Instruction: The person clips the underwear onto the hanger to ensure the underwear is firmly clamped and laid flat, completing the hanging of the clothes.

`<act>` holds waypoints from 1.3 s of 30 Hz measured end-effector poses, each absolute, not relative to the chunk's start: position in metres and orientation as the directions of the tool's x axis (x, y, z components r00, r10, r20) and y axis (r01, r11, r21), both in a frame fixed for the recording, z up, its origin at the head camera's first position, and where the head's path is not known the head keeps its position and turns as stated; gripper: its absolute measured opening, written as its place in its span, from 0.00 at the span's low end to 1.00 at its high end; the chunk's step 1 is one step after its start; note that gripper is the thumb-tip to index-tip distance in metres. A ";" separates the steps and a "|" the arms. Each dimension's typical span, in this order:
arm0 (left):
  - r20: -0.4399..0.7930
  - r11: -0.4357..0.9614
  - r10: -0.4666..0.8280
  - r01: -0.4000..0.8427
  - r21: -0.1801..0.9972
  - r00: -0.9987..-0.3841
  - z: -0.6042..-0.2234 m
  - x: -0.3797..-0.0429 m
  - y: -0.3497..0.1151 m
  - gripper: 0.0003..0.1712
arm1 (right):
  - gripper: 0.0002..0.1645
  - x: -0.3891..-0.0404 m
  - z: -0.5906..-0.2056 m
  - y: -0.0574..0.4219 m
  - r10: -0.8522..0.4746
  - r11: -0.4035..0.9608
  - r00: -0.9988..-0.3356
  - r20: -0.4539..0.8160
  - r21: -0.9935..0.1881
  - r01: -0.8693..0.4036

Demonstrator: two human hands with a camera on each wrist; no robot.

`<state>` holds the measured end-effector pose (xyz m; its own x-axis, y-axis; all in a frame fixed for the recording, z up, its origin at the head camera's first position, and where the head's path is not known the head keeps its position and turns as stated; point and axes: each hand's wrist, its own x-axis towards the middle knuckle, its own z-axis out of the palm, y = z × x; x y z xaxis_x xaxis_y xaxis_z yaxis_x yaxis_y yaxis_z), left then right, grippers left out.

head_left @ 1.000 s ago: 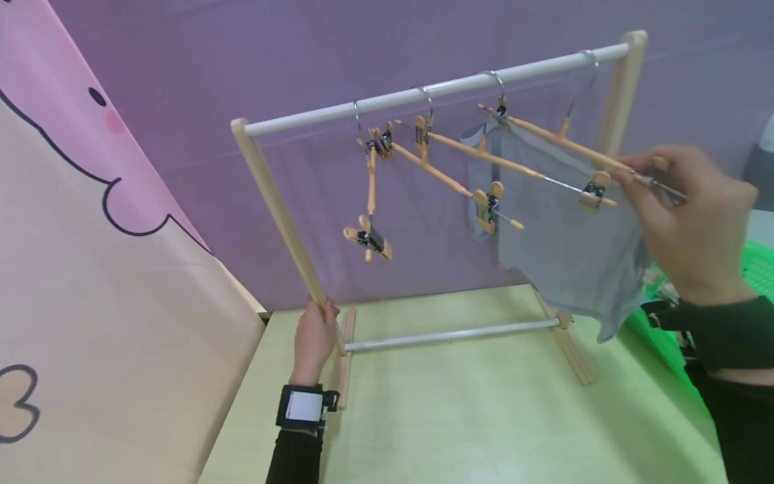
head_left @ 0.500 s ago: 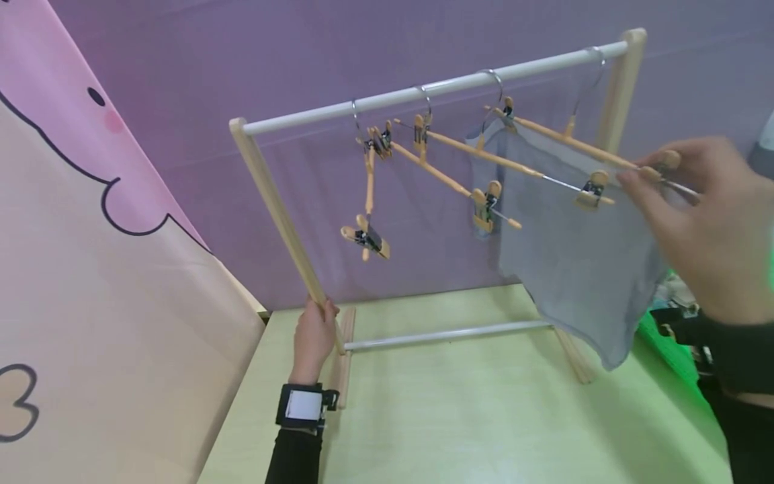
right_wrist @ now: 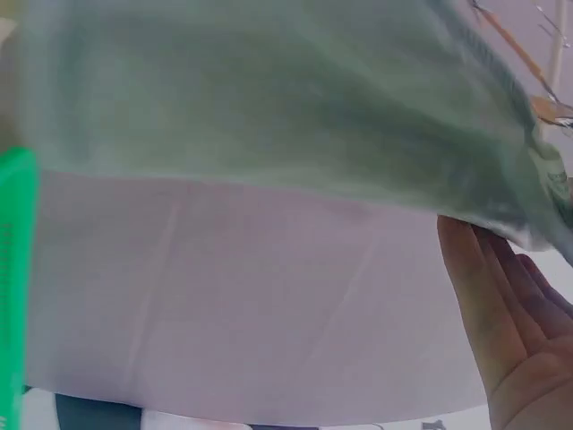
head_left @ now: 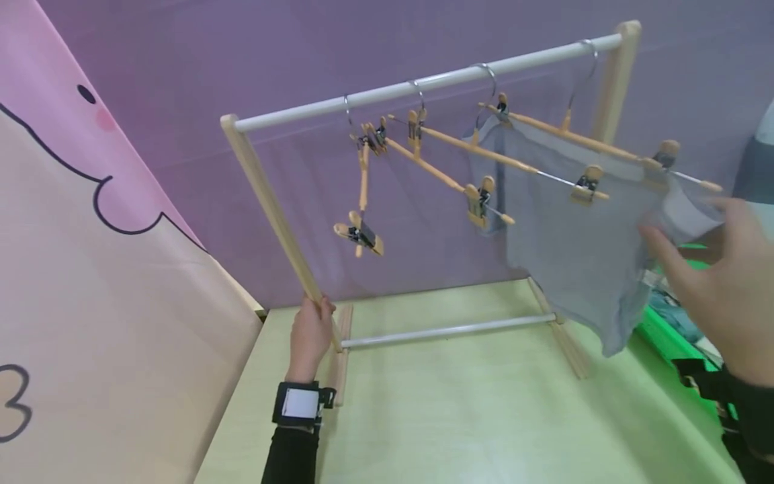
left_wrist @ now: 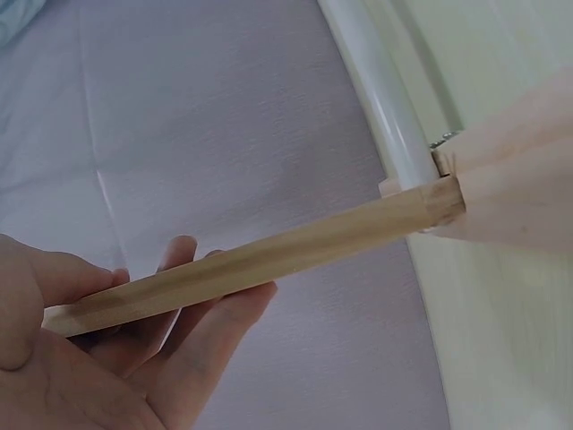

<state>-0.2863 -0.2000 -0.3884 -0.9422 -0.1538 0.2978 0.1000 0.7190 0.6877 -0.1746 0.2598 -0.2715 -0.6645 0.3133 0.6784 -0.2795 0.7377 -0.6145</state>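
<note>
Hanging right of centre in head view: grey garment (head_left: 562, 242), clips (head_left: 502, 106) of hanger (head_left: 592, 143) pinching its top edge. Looking light, soft, thin, probably creasing readily; likely best holding by waistband beside clip. Left hand (head_left: 311, 339), lower left of centre, gripping wooden post (head_left: 269, 202). Right hand (head_left: 725, 275), far right, not clenching; straight fingers touching garment.
</note>
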 end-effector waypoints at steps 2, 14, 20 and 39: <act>0.303 0.716 -0.156 0.104 0.690 -0.940 -0.389 -0.286 -0.200 0.13 | 0.27 -0.176 -0.281 0.265 0.252 0.768 -0.685 0.684 -0.572 -0.289; 0.343 0.718 -0.206 0.097 0.690 -0.916 -0.389 -0.285 -0.198 0.23 | 0.34 -0.184 -0.328 0.294 -0.004 0.952 -0.780 0.626 -0.237 -0.195; 0.254 0.785 -0.266 -0.056 0.617 -0.930 -0.378 -0.268 -0.191 0.33 | 0.39 -0.185 -0.332 0.306 0.022 0.951 -0.824 0.566 -0.266 -0.158; 0.050 0.917 0.195 0.200 0.344 -0.980 -0.400 -0.211 -0.091 0.19 | 0.34 -0.191 -0.346 0.327 -0.077 0.966 -0.974 0.211 -0.224 -0.125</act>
<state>-0.2109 -0.0911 -0.4003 -0.9795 0.1952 0.0499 0.2003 0.9172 0.3444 -0.1907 0.3267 -0.3458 -0.9744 -0.0768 0.2111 -0.1248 0.9665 -0.2243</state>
